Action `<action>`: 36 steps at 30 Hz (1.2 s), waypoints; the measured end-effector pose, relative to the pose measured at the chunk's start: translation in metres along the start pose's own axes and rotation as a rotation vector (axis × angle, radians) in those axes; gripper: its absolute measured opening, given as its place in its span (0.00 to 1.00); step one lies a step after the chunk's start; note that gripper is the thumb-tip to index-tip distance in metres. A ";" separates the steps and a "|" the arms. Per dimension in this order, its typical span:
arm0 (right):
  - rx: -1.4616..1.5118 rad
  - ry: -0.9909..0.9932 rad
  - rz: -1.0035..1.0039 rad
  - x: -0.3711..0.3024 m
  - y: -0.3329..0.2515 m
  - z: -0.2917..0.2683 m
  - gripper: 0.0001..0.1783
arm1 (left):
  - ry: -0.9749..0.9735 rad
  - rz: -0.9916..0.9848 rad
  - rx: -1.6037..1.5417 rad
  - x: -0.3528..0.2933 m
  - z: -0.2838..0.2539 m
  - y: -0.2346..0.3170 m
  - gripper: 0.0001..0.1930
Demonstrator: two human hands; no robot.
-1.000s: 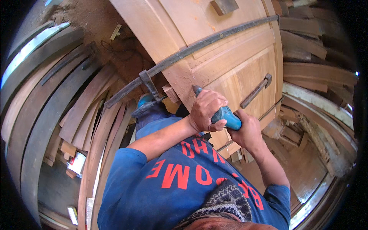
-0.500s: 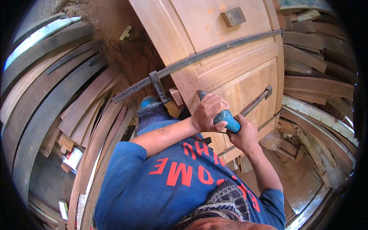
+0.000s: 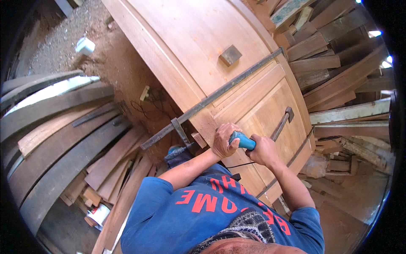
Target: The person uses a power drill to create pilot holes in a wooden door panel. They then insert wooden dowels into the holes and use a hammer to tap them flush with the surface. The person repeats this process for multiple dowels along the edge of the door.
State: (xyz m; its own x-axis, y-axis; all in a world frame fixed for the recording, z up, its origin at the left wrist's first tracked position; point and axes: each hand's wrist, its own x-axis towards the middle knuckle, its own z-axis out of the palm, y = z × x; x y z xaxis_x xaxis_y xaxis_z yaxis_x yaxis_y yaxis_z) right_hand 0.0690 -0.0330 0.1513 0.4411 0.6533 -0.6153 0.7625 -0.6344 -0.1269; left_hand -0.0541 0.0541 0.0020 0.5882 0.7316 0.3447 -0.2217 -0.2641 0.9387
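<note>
My left hand [image 3: 226, 140] is wrapped around the front of a teal power tool [image 3: 245, 141], and my right hand [image 3: 263, 151] grips its rear end. The tool lies low over a pale wooden panelled door [image 3: 249, 93], near its left edge. Its working tip is hidden behind my left hand. A thin black cord [image 3: 240, 164] runs below it. A long dark bar clamp [image 3: 211, 98] crosses the door, its sliding jaw [image 3: 180, 131] beside a small wood block [image 3: 198, 139] at the edge. Beyond my right hand, a metal bar with a square end [image 3: 288, 114] rests on the door.
A square wooden block [image 3: 230, 56] sits on the door. Curved-looking stacks of boards [image 3: 63, 156] fill the left side; more timber [image 3: 330, 63] is piled on the right. A white container [image 3: 85, 46] stands on the dusty ground, far left.
The view has shifted and turned, so the door appears more tilted. Both hands keep hold of the power tool, whose dark front tip showed earlier and is now covered by my left hand.
</note>
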 end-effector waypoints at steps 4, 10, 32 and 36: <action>-0.018 0.022 -0.045 0.009 0.009 0.008 0.17 | -0.002 -0.083 0.018 -0.007 0.000 -0.004 0.28; -0.005 -0.007 -0.074 0.001 0.029 0.005 0.17 | -0.011 -0.044 0.045 -0.011 0.016 -0.017 0.30; 0.339 0.353 -0.432 -0.097 0.085 -0.136 0.21 | 0.329 0.277 0.271 0.130 0.068 0.105 0.23; 0.365 0.540 -0.363 -0.082 0.120 -0.183 0.20 | 0.016 0.058 0.189 0.210 0.108 0.135 0.22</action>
State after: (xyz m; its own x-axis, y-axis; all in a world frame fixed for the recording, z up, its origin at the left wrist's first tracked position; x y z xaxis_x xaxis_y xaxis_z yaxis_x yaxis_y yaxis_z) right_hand 0.2108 -0.0872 0.3291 0.4339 0.9005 -0.0298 0.7405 -0.3752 -0.5576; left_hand 0.1238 0.1044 0.2015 0.5656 0.7213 0.3998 -0.1039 -0.4186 0.9022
